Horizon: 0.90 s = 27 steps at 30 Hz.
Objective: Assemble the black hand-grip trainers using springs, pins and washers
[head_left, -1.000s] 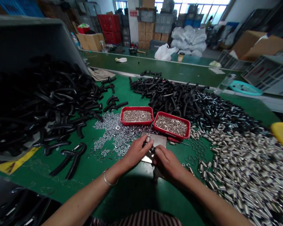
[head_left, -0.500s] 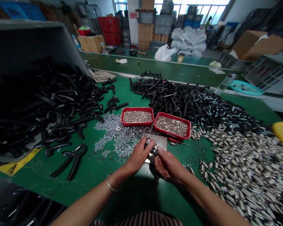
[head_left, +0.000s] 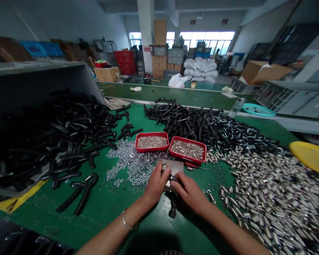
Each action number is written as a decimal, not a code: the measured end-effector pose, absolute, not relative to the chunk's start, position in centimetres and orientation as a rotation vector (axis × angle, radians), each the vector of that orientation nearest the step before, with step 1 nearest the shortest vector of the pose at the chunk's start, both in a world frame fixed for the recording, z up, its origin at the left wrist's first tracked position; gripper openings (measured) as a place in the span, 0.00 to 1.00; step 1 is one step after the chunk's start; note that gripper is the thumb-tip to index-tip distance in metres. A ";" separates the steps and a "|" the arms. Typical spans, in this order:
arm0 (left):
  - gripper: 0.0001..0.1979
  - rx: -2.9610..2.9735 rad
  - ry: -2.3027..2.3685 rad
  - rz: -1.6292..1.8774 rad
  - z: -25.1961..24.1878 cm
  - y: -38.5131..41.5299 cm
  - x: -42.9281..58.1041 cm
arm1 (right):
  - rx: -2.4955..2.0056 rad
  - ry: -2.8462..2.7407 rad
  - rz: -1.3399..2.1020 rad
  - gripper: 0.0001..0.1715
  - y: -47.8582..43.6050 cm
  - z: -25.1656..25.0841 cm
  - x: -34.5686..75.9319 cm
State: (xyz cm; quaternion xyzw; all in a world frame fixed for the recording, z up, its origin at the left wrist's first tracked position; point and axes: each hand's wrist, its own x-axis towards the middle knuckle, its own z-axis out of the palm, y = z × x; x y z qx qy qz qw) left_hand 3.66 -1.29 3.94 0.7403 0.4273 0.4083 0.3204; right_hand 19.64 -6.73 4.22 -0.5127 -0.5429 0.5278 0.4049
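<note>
In the head view, my left hand (head_left: 156, 182) is closed around a black plastic handle piece (head_left: 172, 210), whose lower end hangs below my hands. A small silver ribbed cylinder (head_left: 164, 165), like a coil spring, stands up above my left thumb. My right hand (head_left: 189, 188) has its fingers pinched on the right side of the same black piece, where fingers hide part of it. Beneath both hands lies a flat metal plate (head_left: 177, 165). Just beyond are a red tray (head_left: 152, 149) of tiny rings and another red tray (head_left: 187, 156) of small metal pins.
Silver washers (head_left: 127, 163) spread to the left of the trays. Heaped black handles (head_left: 186, 120) lie behind, and a grey bin (head_left: 87, 81) of them stands at left. Silver cylinders (head_left: 271, 198) pile at right beside a yellow lid (head_left: 311, 157). A V-shaped black grip (head_left: 82, 193) lies front left.
The camera view has tilted upward, showing more of the room. My right fingers have shifted on the black handle piece, and its lower end now shows below my hands.
</note>
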 end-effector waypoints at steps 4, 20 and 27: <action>0.10 2.047 0.984 1.073 4.5 -2.5 3.2 | -1.120 -1.220 1.788 0.36 -7.9 4.3 19.2; 0.13 1.879 1.151 1.169 4.2 -6.3 2.3 | -1.219 -1.226 1.472 0.26 -12.0 4.8 17.2; 0.16 1.727 1.121 1.072 5.6 -6.0 3.9 | -1.202 -1.393 1.041 0.20 -12.2 6.9 18.8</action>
